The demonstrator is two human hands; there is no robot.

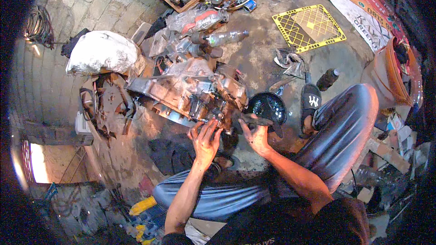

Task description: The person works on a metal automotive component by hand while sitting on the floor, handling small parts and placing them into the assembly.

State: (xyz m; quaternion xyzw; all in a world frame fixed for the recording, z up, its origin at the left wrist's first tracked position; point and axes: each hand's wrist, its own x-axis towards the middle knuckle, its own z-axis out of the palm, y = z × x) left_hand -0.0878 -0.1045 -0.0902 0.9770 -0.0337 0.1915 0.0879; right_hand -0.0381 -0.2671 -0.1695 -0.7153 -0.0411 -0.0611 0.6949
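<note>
A large grimy metal gearbox housing (pixel 177 91) lies on the floor in front of me, its near end dark with oil. My left hand (pixel 205 141) reaches to that end, fingers spread and fingertips touching the oily metal. Just to its right, my right hand (pixel 257 139) is closed round a dark, flat, elongated thing (pixel 258 121), whose kind I cannot make out. Beyond the right hand sits a round black basin (pixel 268 107) with wet, shiny contents. The spot between my two hands is too dark to read.
Plastic bottles (pixel 227 37) and dirty parts lie beyond the housing. A yellow plastic grate (pixel 309 27), a rag (pixel 290 62) and a dark bottle (pixel 328 79) are to the right. A white sack (pixel 103 53) stands left. My slippered foot (pixel 311 102) rests beside the basin.
</note>
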